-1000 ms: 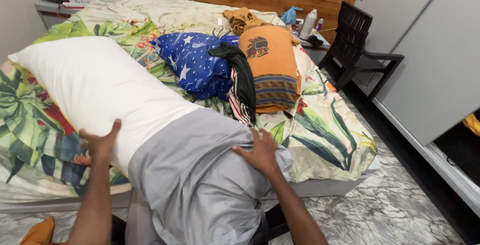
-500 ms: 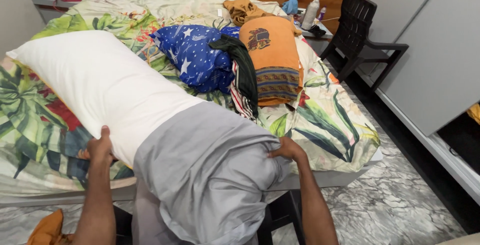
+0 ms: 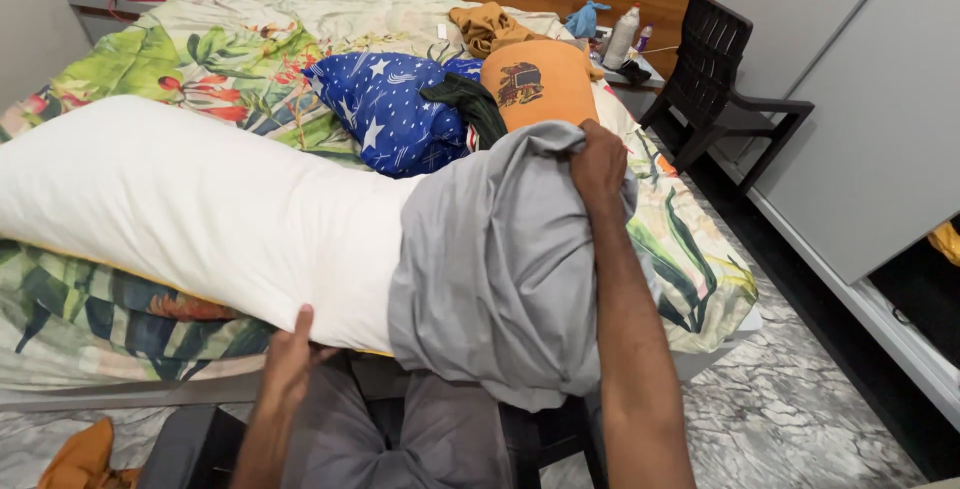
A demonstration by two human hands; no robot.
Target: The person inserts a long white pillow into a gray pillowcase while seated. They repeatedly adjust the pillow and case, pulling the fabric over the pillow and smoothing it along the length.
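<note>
A long white pillow [image 3: 180,209] lies across the near edge of the bed, its right end inside a grey pillowcase [image 3: 490,269]. My right hand [image 3: 598,161] is shut on the bunched top corner of the grey pillowcase and holds it raised. My left hand [image 3: 290,359] presses against the pillow's lower edge near the case's opening, fingers flat under it.
The bed [image 3: 690,279] has a leaf-print sheet. On it lie a blue star-print bundle [image 3: 390,119], an orange pillow [image 3: 535,79] and dark cloth [image 3: 470,99]. A black chair [image 3: 720,69] stands at the right by grey wardrobe doors [image 3: 850,99]. Bottles [image 3: 620,39] sit on a side table.
The pillow swung round to lie sideways along the bed's edge. My right hand rose, lifting the pillowcase corner. My left hand shifted right along the pillow's lower edge.
</note>
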